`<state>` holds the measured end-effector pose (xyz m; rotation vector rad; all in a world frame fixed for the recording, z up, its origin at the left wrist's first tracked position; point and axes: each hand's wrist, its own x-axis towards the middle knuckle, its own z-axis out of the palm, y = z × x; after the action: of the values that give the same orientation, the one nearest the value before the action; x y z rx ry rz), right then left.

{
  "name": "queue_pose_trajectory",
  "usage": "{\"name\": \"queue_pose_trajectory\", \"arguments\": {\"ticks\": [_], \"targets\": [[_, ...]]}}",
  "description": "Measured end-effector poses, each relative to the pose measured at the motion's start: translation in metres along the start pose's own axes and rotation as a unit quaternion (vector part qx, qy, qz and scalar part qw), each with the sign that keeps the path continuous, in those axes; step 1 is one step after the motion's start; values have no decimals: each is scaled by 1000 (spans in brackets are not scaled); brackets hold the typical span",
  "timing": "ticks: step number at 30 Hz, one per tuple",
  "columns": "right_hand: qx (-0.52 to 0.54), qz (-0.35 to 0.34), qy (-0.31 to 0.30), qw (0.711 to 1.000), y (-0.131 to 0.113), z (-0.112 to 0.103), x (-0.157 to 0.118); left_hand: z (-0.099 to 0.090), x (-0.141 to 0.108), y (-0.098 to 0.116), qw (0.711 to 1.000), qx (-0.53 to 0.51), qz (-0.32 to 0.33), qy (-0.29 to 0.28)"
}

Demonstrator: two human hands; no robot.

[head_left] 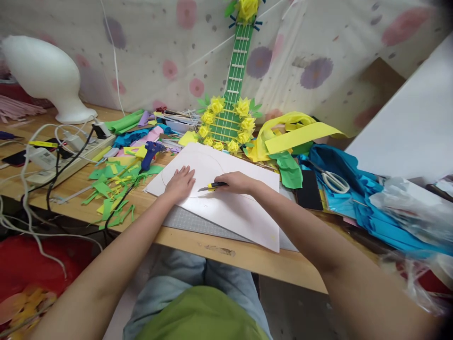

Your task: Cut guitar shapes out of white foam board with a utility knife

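A white foam board (244, 217) lies at an angle over a grey cutting mat (208, 224) on the wooden table. Curved pencil-like lines are drawn on the board. My left hand (180, 183) rests flat on it, fingers spread, at the left part of the drawn curve. In my right hand (235, 182) is a yellow and black utility knife (211, 186), its blade out and pointing left across the board, close to the surface. I cannot tell whether the blade tip touches the board.
Behind the board stands a green paper guitar (233, 89) with yellow flowers. Left are green and yellow scraps (109, 184), a blue glue gun (150, 153), a power strip (67, 163) with cables, and a white foam head (46, 71). Scissors (334, 182) lie right on blue paper (371, 208).
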<state>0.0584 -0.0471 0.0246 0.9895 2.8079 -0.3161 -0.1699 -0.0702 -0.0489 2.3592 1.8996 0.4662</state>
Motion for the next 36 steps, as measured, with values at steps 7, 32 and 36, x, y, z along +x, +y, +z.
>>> {"name": "queue_pose_trajectory", "arguments": {"ticks": [7, 32, 36], "targets": [[-83, 3, -41, 996, -19, -2, 8, 3, 0, 2, 999, 25, -8, -28], [-228, -45, -102, 967, -34, -22, 26, 2, 1, 2, 999, 34, -10, -41], [-214, -42, -105, 970, -32, -24, 30, 2, 1, 2, 999, 31, -11, -41]]}}
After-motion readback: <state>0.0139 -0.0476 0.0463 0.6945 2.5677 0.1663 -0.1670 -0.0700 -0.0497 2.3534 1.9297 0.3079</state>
